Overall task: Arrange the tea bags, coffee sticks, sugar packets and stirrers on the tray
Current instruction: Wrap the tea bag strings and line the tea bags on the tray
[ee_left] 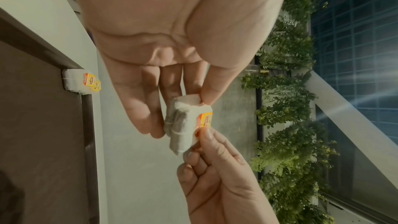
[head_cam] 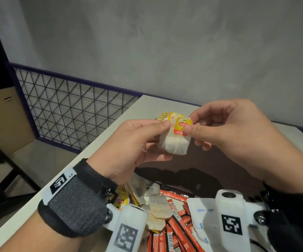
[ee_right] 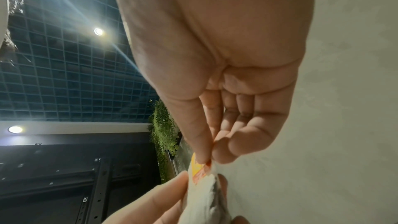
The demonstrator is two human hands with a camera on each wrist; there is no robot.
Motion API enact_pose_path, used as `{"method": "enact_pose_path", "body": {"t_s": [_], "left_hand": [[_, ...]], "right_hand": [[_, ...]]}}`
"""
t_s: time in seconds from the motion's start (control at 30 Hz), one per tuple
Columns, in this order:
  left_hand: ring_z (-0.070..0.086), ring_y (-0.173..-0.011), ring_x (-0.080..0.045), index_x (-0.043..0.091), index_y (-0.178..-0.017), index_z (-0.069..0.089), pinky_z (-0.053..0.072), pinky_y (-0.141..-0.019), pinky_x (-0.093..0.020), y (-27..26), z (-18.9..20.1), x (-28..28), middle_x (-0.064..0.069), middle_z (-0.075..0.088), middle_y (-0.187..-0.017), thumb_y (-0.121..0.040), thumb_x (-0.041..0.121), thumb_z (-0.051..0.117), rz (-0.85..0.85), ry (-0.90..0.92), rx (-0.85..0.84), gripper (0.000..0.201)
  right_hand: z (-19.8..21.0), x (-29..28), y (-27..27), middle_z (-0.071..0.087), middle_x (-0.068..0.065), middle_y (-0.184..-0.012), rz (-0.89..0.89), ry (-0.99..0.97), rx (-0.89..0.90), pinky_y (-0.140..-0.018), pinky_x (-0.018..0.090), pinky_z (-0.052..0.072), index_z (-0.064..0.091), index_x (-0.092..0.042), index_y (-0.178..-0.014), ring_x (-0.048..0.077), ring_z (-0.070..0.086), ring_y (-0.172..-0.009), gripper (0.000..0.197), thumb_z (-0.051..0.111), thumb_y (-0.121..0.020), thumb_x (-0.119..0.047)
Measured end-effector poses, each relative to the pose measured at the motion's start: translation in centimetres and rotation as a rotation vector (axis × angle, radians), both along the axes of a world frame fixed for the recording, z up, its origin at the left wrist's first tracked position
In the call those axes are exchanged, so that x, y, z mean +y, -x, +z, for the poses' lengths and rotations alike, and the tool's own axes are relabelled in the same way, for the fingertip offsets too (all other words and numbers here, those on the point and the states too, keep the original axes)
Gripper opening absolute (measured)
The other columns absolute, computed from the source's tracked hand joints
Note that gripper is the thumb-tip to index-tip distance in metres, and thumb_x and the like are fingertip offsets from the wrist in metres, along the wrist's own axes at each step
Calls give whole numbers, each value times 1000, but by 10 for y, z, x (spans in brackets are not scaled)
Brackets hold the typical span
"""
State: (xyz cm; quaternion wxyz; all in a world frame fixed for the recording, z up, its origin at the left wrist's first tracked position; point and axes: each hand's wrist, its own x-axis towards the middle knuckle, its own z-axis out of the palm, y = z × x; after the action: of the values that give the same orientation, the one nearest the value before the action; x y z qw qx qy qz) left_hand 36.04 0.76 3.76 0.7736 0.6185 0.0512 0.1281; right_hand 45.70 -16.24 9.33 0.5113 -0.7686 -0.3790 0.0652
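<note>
Head view: both hands hold one Lipton tea bag (head_cam: 174, 140) above the brown tray (head_cam: 220, 160). The left hand (head_cam: 138, 142) pinches its paper edge; the right hand (head_cam: 238, 135) pinches its yellow tag (head_cam: 182, 126). Best to square tag against bag, then lay it beside the tea bag stack (ee_left: 80, 83) at the tray's far corner.

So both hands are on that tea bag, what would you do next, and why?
Probably carry the tea bag to the stack of tea bags at the tray's far corner. The left hand grips the bag, the right hand pinches its tag, seemingly squared up.
</note>
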Motion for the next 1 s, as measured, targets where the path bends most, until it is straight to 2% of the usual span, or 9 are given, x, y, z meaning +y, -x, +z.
{"method": "enact_pose_path", "body": {"t_s": [0.13,0.23,0.4,0.53,0.7,0.8,0.93,1.0], "left_hand": [[71,-95,-28,2,-109,75,62,-85,-44,1,1,0,-18,76,-108,-87,31,64,-3,-13,-15,37],[71,-102,-32,3,-110,75,61,-86,-45,3,0,0,-19,75,-112,-85,35,65,-44,-42,-23,43],[72,-97,-28,3,-104,77,61,-85,-44,2,-1,-1,-18,76,-109,-84,31,67,-54,-72,-33,36],[72,-93,-25,3,-104,77,62,-84,-44,2,-1,0,-16,77,-103,-83,28,67,-26,-45,-27,34],[74,-94,-20,6,-114,74,60,-89,-47,3,3,0,-12,77,-108,-91,28,66,-27,-1,-3,33],[74,-103,-21,10,-120,70,62,-85,-41,4,7,7,-7,77,-111,-95,29,64,78,71,-12,32],[74,-105,-25,11,-114,70,63,-82,-40,3,11,21,-7,78,-110,-97,30,64,229,209,-13,27],[75,-102,-25,11,-110,70,64,-77,-38,6,14,30,-8,78,-110,-97,30,64,274,279,-32,24]], "right_hand": [[-1,1,1,70,6,-65,26,-26,33,-57,31,50,76,-13,-87,16,64,-55,13,85,-78,-10],[-3,1,1,67,6,-63,25,-42,22,-58,33,50,76,-12,-90,18,62,-55,15,85,-78,-10],[-4,2,0,68,10,-67,34,-52,24,-60,35,49,78,-12,-88,18,60,-55,12,85,-78,-15],[-6,4,2,70,6,-67,40,-25,13,-56,28,49,77,-13,-82,11,57,-55,14,81,-79,-26],[-8,2,1,69,8,-70,50,-23,14,-55,26,47,73,-10,-83,11,56,-57,14,80,-80,-22],[2,4,-3,68,12,-78,78,-61,92,-53,25,47,70,-7,-85,16,57,-68,16,77,-77,-18],[20,22,-36,65,18,-89,21,153,129,-63,33,49,65,-2,-99,24,57,-80,12,70,-89,-5],[20,35,-57,63,19,-92,14,306,143,-69,37,53,61,-5,-97,25,58,-78,7,66,-94,-1]]}}
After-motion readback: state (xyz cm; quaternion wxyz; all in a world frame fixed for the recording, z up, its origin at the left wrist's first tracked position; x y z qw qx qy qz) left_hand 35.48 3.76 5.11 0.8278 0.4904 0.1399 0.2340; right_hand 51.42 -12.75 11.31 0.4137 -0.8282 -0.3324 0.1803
